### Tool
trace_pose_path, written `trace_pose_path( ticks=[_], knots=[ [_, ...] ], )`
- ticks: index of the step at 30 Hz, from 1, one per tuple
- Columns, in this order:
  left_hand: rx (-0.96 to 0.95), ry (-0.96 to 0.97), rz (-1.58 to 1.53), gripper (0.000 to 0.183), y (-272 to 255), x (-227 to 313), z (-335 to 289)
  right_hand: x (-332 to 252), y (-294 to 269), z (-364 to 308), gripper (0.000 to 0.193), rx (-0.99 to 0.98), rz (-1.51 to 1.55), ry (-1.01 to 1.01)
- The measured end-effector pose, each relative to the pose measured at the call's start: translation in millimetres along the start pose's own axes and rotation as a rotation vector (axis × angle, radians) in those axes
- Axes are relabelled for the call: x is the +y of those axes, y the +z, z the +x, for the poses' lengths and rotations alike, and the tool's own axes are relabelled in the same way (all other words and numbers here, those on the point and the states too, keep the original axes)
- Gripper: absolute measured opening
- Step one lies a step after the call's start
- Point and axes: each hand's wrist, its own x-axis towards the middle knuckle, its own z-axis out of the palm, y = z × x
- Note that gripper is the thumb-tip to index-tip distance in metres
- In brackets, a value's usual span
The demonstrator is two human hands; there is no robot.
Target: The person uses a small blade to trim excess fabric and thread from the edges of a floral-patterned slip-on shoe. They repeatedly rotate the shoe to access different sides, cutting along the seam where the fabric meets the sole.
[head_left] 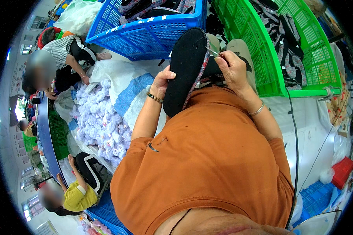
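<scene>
My left hand [162,83] grips a slipper [185,64] by its left edge. Its black sole faces up, and a strip of floral fabric shows along the right side. In my right hand [233,71] are small metal snips [213,52], the fingers closed round them. Their pointed tip lies at the slipper's right edge, near the toe end; whether it touches is too small to tell. Another black piece [212,67] rests on my lap, partly hidden behind the slipper.
A blue crate [145,37] with floral slippers stands ahead, and a green crate [268,58] holding more is at the right. Fluffy lilac items [100,117] fill a sack on the left. Two people sit near it. A black cable [296,156] hangs at my right.
</scene>
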Motion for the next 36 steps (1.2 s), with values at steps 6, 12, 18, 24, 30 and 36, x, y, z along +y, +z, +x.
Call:
trace_pose_path(
  ticks=[6, 12, 18, 24, 30, 36],
  knots=[
    [0.001, 0.012, -0.028, 0.072, -4.3, -0.9, -1.2, 6.2, 0.3, -6.6, 0.033, -0.020, 0.025, 0.051],
    [-0.014, -0.012, -0.052, 0.074, -3.3, -0.9, -1.2, 1.3, 2.9, -6.0, 0.035, -0.036, 0.004, -0.092],
    [-0.031, -0.014, -0.053, 0.078, -8.1, -1.5, -0.2, 5.2, 1.6, -7.9, 0.036, -0.013, -0.043, -0.153],
    [0.033, 0.018, -0.049, 0.081, -4.2, -4.6, -2.2, 9.9, -0.7, -12.7, 0.034, 0.026, -0.100, -0.080],
    [0.017, -0.005, -0.052, 0.080, -2.7, -3.7, -0.1, 9.9, 5.4, -8.8, 0.035, 0.040, -0.101, -0.126],
    [-0.028, -0.013, -0.097, 0.071, -2.5, -4.6, 0.1, 6.3, 8.0, -4.5, 0.036, 0.082, -0.182, -0.132]
  ],
)
